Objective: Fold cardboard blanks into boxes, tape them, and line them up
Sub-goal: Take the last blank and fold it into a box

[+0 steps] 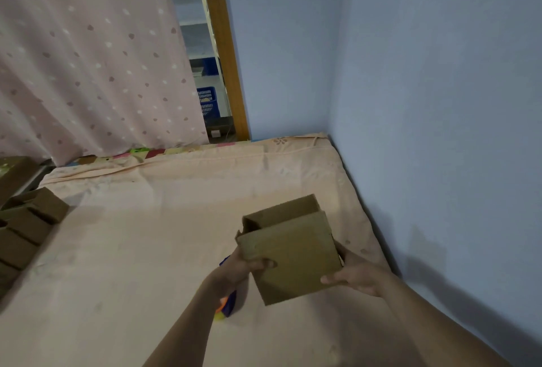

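Observation:
A brown cardboard box [293, 249] hangs above the bed, half formed, with its far end open and a flap standing up. My left hand [245, 267] grips its left edge, thumb on the near face. My right hand [356, 274] holds its right edge, thumb on the lower corner. A blue, orange and yellow object [227, 308], perhaps a tape dispenser, lies on the sheet mostly hidden under my left wrist. Several folded boxes [28, 225] stand in a row at the left edge.
A peach sheet covers the mattress [152, 237], which meets a blue wall [425, 131] on the right. A pink dotted curtain [88, 58] hangs behind, beside a wooden door frame [228, 52] and shelves with a blue basket [208, 101].

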`<move>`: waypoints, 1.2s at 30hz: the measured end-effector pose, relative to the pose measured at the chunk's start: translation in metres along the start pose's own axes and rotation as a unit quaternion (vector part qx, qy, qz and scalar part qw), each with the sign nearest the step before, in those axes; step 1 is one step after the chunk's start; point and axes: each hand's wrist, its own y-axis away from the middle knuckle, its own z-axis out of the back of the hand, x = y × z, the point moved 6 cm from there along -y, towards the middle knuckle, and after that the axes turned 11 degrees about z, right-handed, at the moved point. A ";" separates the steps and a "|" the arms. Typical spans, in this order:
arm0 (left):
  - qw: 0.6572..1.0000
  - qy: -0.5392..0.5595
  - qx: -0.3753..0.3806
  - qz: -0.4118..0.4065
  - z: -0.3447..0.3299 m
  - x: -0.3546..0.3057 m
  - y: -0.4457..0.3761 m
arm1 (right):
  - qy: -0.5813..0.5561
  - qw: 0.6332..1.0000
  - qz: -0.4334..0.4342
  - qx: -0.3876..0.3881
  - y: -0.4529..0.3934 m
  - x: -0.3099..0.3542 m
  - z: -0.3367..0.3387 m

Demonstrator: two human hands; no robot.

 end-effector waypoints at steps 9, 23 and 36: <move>0.993 -0.090 -0.077 0.022 0.007 0.032 -0.018 | 0.159 0.986 -0.013 -0.057 -0.010 -0.044 -0.010; 0.983 -0.133 -0.125 -0.010 -0.022 0.077 -0.022 | -0.021 0.971 -0.065 -0.228 0.008 -0.052 0.027; 0.965 -0.226 -0.049 0.124 -0.005 0.071 -0.014 | 0.014 0.977 -0.036 -0.209 0.005 -0.023 0.020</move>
